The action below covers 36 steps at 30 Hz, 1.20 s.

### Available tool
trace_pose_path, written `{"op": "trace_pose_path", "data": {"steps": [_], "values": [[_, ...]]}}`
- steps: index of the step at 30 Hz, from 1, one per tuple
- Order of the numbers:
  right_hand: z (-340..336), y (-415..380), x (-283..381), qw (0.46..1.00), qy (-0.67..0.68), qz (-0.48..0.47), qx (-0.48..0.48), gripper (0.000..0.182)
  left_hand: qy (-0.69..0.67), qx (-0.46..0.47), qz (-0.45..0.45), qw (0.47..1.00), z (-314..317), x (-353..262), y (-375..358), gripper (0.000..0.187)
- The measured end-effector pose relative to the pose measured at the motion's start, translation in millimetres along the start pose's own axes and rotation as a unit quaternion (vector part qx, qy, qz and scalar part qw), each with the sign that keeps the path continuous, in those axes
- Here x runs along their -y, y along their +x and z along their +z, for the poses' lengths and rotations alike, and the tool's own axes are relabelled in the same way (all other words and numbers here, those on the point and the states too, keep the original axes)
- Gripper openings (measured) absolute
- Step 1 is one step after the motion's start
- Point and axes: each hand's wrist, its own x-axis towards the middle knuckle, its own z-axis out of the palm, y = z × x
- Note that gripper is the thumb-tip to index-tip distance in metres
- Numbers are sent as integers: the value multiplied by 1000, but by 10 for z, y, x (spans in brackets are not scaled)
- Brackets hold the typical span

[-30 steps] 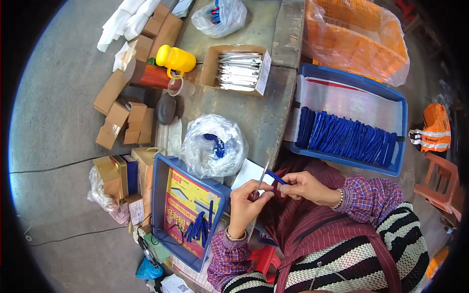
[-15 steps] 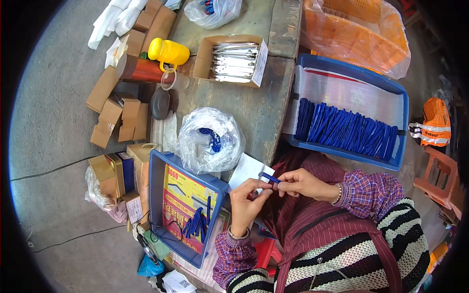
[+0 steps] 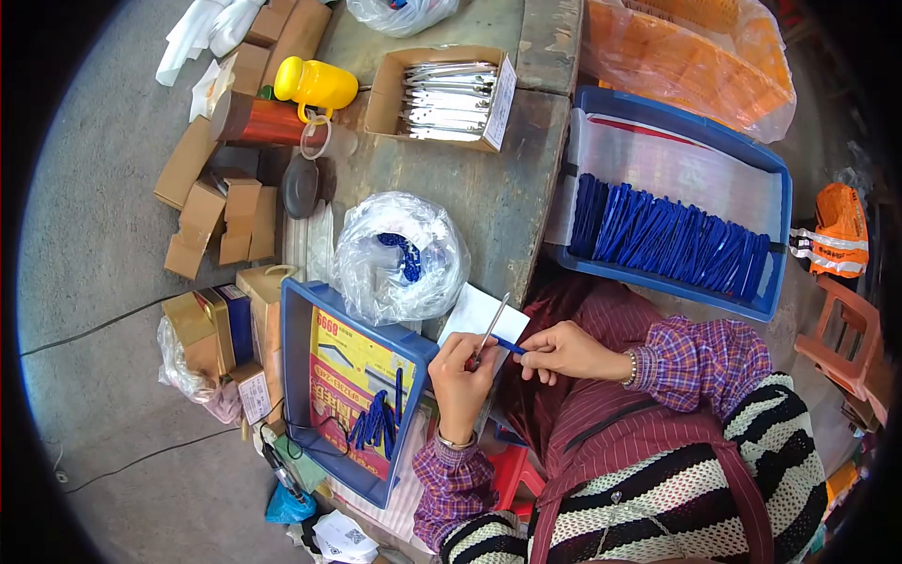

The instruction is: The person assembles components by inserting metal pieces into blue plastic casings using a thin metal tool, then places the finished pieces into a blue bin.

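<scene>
"Where do we have the slim blue piece [image 3: 510, 346]?"

"Between our hands, just above the lap and beside the white sheet [image 3: 474, 310]. Our right hand [image 3: 568, 351] pinches its near end between thumb and forefinger, with no gap we can see."

"And our left hand [image 3: 460, 381]?"

"Its fingers are curled closed around the dark-red handle of the metal-shafted tool [image 3: 498, 318], shaft pointing up and away. The blue piece's far end meets those fingertips; whether they grip it too, we can't tell."

"How should it handle?"

"Light, we'd judge, and fairly stiff, probably smooth plastic that could roll or slip. We'd hold it close to the end being worked, snugly but without bending it, since something so thin might snap (the shaft looks narrow enough to poke us, so we'd keep our fingertips off its line)."

"Similar ones nearby?"

"Yes: a dense row of blue pieces [image 3: 667, 230] in the large blue plastic tray [image 3: 658, 290] to our right, and a small loose bunch [image 3: 374, 423] in the printed-lined blue tray [image 3: 289, 357] on our left."
</scene>
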Motion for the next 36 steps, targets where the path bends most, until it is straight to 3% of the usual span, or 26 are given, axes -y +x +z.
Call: {"op": "trace_pose_path", "data": {"steps": [11, 21, 24, 26, 28, 29, 30, 33, 34, 36], "values": [[31, 56, -51, 999, 44, -3, 14, 23, 96, 8, 61, 994, 37, -41, 1, 10], [55, 50, -41, 999, 52, -2, 11, 23, 98, 16, 68, 993, 49, 22, -3, 15], [63, 56, -63, 998, 59, -9, 6, 23, 70, 13, 63, 995, 22, 24, 2, 15], [71, 55, -68, 998, 57, -9, 5, 23, -16, 38, -10, 999, -52, -13, -13, 13], [74, 55, -44, 998, 54, -8, 2, 23, -270, -14, -39, 962, -71, -4, -94, 11], [78, 52, -33, 999, 51, -7, -1, 23, -424, -64, -63, 901, -55, -30, -127, 11], [89, 51, -29, 999, 51, -7, 0, 23, -455, -83, -48, 885, -41, -58, -117, 8], [103, 55, -14, 999, 46, -3, -7, 23, -423, -62, -21, 904, -15, -35, -102, 5], [103, 59, -17, 999, 43, -3, -9, 23, -351, -36, 15, 936, -50, -28, -97, 2], [102, 57, -34, 999, 42, -3, -15, 23, -306, -92, 87, 944, -65, -160, -191, 2]]}}
